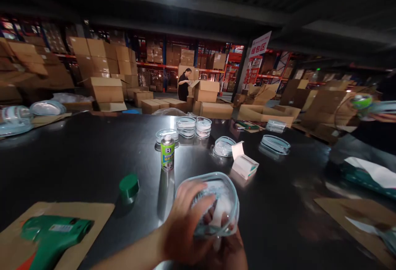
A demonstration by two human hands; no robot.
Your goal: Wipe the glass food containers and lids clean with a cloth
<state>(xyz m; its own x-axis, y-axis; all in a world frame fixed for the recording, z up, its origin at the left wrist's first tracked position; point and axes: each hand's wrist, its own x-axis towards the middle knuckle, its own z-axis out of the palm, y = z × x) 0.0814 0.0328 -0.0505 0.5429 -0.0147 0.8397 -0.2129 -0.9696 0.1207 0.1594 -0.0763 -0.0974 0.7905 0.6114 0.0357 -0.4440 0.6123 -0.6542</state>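
My left hand (185,224) is curled over a clear glass container (227,191) with a pale blue-green rim, its fingers pressed onto something white inside. My right hand (227,249) is underneath at the bottom edge and props the container from below, tilted toward me; its fingers are mostly hidden. A green-and-white spray can (167,153) stands upright on the dark table just beyond, its green cap (129,186) lying to the left. A small open white box (244,163) sits to the right of the can.
A green heat gun (51,235) lies on cardboard (93,216) at lower left. Several more glass containers (203,126) stand farther back. Another person's hand (382,117) holds a can at far right. Cardboard boxes (105,90) and a distant standing person (184,85) fill the background.
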